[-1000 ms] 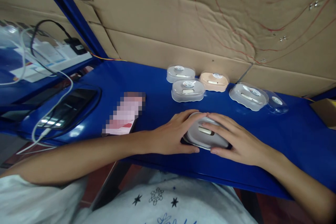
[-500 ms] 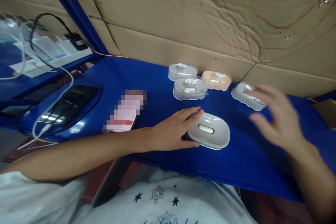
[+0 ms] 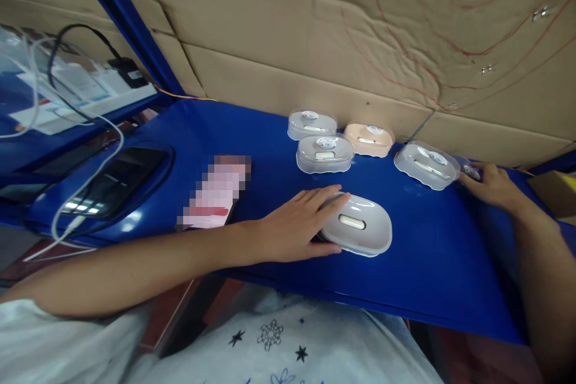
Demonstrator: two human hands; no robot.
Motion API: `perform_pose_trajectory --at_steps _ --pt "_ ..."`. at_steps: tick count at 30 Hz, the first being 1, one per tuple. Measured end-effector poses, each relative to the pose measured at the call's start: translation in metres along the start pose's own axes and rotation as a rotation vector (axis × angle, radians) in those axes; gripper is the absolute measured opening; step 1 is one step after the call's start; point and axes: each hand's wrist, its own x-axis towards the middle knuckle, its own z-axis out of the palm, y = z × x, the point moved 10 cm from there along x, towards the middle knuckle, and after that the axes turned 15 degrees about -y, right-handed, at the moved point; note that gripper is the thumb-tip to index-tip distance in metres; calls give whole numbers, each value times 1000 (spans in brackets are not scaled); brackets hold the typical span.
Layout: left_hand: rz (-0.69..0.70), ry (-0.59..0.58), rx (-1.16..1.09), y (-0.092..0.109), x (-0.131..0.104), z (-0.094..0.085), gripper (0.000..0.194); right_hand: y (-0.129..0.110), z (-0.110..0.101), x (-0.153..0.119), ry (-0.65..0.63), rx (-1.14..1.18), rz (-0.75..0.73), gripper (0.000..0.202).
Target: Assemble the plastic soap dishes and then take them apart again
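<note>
My left hand (image 3: 310,225) is closed around the left end of a grey oval soap box (image 3: 373,234) without a lid, which lies on the blue table. A pale oblong piece sits in its middle. At the far right, my right hand (image 3: 497,186) has its fingers on a clear lid (image 3: 470,171) with a round sticker, partly hidden by the fingers. Just left of it stands a grey soap box with a clear lid (image 3: 425,167). Two more lidded grey boxes, one behind (image 3: 311,126) and one in front (image 3: 324,156), stand near a peach box (image 3: 369,140).
A phone (image 3: 216,192) with a blurred screen lies left of my left hand. Further left are a dark tablet-like device (image 3: 117,180) with a white cable and a power strip (image 3: 85,108). A cardboard wall (image 3: 279,54) backs the table; a carton (image 3: 553,195) stands at right.
My right hand has moved right and back, from in front of the right-hand grey box to the clear lid beside it. My left hand and its soap box stay in place.
</note>
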Motion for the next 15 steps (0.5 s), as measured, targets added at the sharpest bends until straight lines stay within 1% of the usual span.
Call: perform_pose_trajectory --at_steps 3,5,7,8,10,11,12,14,15 --pt "-2 -11 24 1 1 0 90 -5 1 -4 -42 7 24 85" --pt "-9 -19 32 1 1 0 91 -8 -4 -10 -23 14 61 89" --pt "-11 -20 25 0 1 0 92 -10 -13 -20 31 15 126 95" --pt "-8 -17 18 0 1 0 93 -11 -21 -26 79 13 158 97" --pt "1 -4 3 0 1 0 94 -21 -44 -42 234 20 175 97" --pt "2 4 -4 0 0 0 95 -31 -57 -53 330 34 138 95" --pt "2 13 -11 -1 0 0 97 -46 -70 -65 425 61 64 91" --pt "-5 25 -26 -2 0 0 101 -85 -89 -96 569 144 -165 81" --pt "-11 28 -39 -3 1 0 104 -108 -93 -113 601 191 -294 78"
